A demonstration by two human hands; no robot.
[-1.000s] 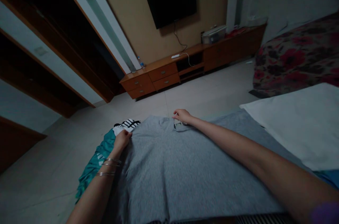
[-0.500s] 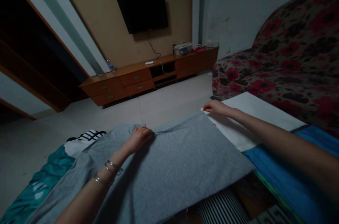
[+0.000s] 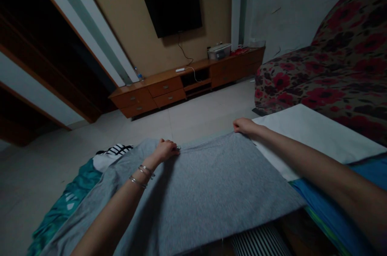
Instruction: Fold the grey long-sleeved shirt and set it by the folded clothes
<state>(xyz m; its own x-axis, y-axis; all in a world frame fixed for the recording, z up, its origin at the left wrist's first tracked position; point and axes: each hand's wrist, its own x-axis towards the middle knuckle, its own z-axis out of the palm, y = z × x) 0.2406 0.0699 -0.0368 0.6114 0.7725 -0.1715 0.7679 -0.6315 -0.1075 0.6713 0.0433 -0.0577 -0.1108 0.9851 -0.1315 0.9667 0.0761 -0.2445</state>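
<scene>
The left grip (image 3: 165,150) is nearly closed, its fingers curled and pinching the far edge of a grey T-shirt (image 3: 208,183). The right grip (image 3: 244,125) is also curled tight, pinching the same edge further right, near the corner. Both arms reach forward and lie low over the cloth, well apart, with the left wrist bent and wearing thin metal bangles (image 3: 141,175). The T-shirt lies flat and spread out, its left part over a teal cloth (image 3: 69,203) and its right side overlapping a white sheet (image 3: 311,137). A black-and-white striped garment (image 3: 115,150) sits just beyond the left hand.
</scene>
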